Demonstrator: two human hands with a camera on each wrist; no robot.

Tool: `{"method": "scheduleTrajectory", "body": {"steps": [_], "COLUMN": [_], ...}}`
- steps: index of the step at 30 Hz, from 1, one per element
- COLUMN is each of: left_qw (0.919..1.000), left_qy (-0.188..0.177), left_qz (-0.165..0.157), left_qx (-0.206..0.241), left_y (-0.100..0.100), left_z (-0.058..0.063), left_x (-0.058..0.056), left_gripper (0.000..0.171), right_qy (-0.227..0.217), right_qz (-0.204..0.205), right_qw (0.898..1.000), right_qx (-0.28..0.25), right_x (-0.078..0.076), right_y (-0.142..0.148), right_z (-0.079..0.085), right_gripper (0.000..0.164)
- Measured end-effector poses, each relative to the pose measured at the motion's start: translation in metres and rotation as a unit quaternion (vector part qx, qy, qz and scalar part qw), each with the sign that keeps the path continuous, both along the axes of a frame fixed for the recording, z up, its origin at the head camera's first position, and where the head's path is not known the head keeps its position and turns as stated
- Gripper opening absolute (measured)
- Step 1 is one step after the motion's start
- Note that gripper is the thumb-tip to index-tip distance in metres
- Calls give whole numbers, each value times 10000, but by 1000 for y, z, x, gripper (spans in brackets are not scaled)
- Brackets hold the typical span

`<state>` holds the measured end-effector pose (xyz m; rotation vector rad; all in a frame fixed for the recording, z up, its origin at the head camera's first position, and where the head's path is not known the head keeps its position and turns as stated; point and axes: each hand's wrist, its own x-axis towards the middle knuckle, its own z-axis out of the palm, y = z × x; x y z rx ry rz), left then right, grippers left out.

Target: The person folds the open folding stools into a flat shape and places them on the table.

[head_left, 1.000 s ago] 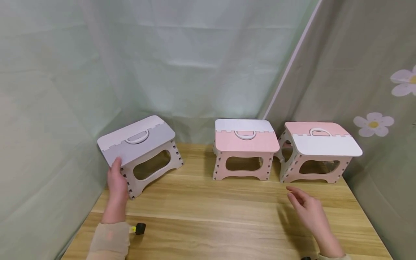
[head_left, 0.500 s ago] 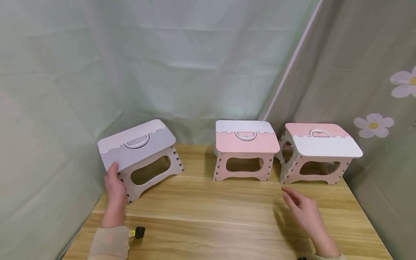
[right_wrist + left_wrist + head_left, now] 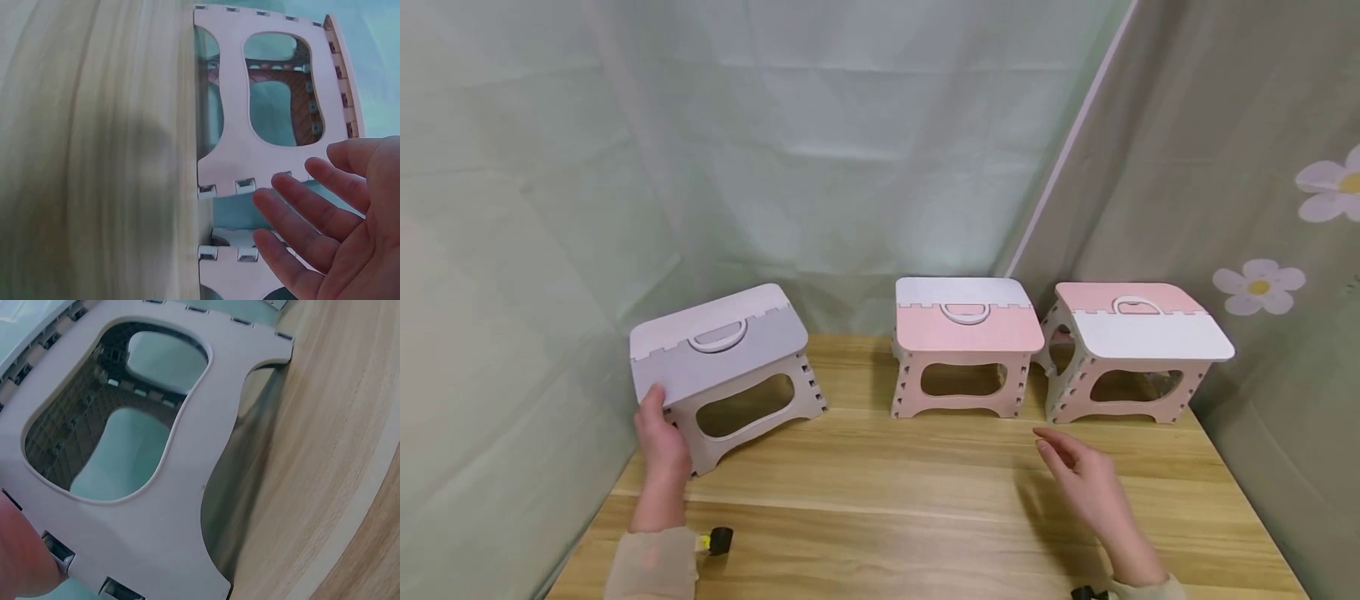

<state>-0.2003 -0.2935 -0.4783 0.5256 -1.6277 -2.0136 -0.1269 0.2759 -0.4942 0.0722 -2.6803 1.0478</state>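
Table (image 3: 880, 508) first: right hand (image 3: 1086, 479) over it, fingers spread, gripping nothing. Left hand (image 3: 662, 446) holds grey stool (image 3: 722, 365) at its 8 o'clock end, thumb on the seat edge, other fingers hidden. Stool lies at 1 o'clock from that hand, much the nearer one; long axis runs 8 to 2. Farther back: middle pink stool (image 3: 967, 335) 11 o'clock from right hand, right pink stool (image 3: 1150, 335) near 1.
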Motion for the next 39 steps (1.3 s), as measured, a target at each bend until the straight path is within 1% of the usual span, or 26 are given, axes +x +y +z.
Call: {"method": "scheduleTrajectory", "body": {"steps": [2,4,10,16,19,25,32,35,39], "left_qw": [9999,9994,9979,9947,9935,9933,9882,9895,9916], "left_qy": [-55,-118,-144,-417,-536,-570,-792,-664,-355], "left_qz": [-109,-243,-528,-915,-986,-995,-1308,-1280,-1243], "left_qx": [106,227,348,220,196,153,16,46,82], "left_y": [-1,-1,0,-3,-4,-2,5,10,17], "left_z": [1,1,1,-1,-3,-4,-5,-6,-8], "left_x": [1,1,3,7,9,11,16,19,23], "left_gripper": [65,71,69,74,78,78,79,74,57], "right_qy": [16,6,60,33,31,72,75,72,101], "right_qz": [8,37,101,169,183,212,269,297,323], "right_qw": [10000,10000,9999,9996,9996,9996,9994,9994,9993], "right_qx": [-31,-81,-107,-216,-196,-183,-205,-190,-179], "right_x": [-1,-2,-4,-5,-5,-5,-4,-4,-4], "right_y": [-2,-5,-13,-19,-21,-24,-26,-27,-28], "right_z": [0,1,3,4,5,5,4,3,4], "right_gripper": [31,31,29,29,28,28,28,29,29]}}
